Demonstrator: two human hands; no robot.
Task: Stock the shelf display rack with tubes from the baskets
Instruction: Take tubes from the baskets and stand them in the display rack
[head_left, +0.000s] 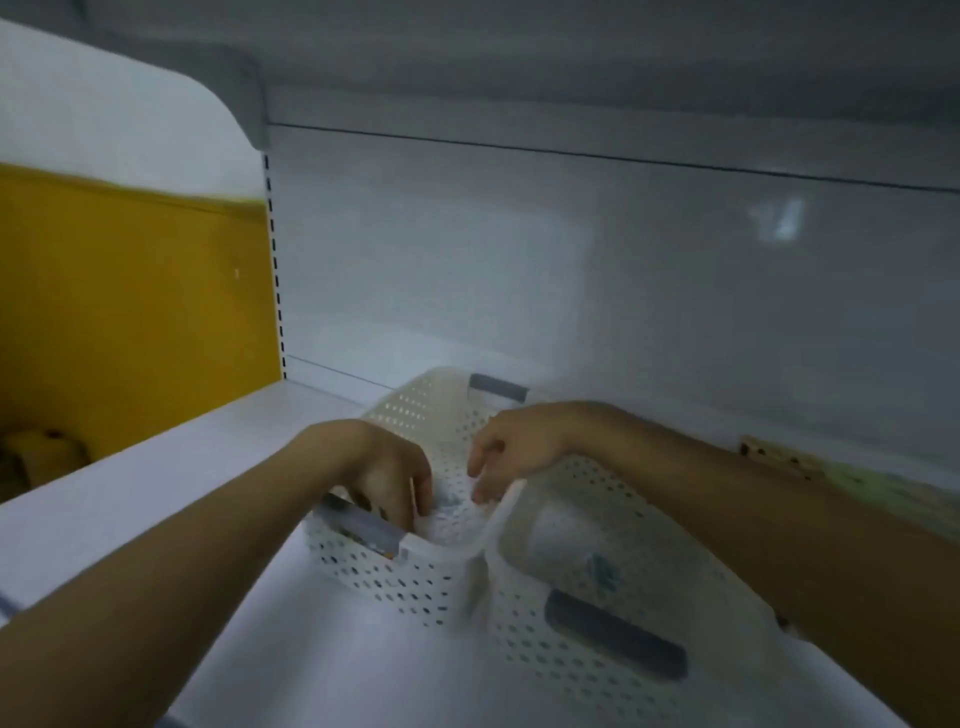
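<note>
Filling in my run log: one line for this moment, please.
left hand: inside left basket | right hand: at same basket | right basket: alongside | grips: too blurred to tell

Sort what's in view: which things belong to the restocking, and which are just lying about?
Job: left basket, right basket, tube in the right one, shelf, left hand, right hand.
Lying about: yellow side panel, blurred brown item behind the right arm.
</note>
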